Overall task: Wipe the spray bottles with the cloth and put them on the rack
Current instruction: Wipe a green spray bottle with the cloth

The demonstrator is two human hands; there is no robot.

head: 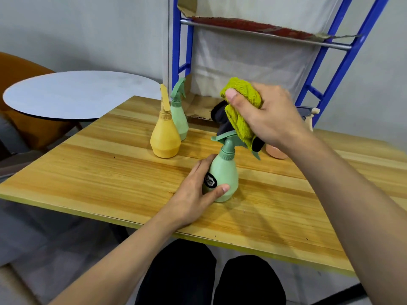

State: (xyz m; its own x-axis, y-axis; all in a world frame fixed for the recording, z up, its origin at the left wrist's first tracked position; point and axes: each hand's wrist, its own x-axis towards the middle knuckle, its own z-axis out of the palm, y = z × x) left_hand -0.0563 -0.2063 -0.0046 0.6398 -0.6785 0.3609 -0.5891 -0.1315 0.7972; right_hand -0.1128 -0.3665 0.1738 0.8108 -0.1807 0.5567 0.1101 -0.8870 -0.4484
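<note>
While left fingers (221, 189) curl round the green bottle (224, 175), right fingers (232, 94) clutch the cloth (242, 111), seemingly on its nozzle

Hidden and cut-off parts around the two hands

Beyond the right hand (271, 115), a pink bottle (276, 151) shows only its base and another sprayer (307, 112) only its nozzle. The cloth (241, 111) under the right fingers covers part of the green bottle (224, 175)'s trigger head. The left hand (198, 190)'s fingers pass behind that bottle. The rack (343, 64) runs off the top edge.
</note>
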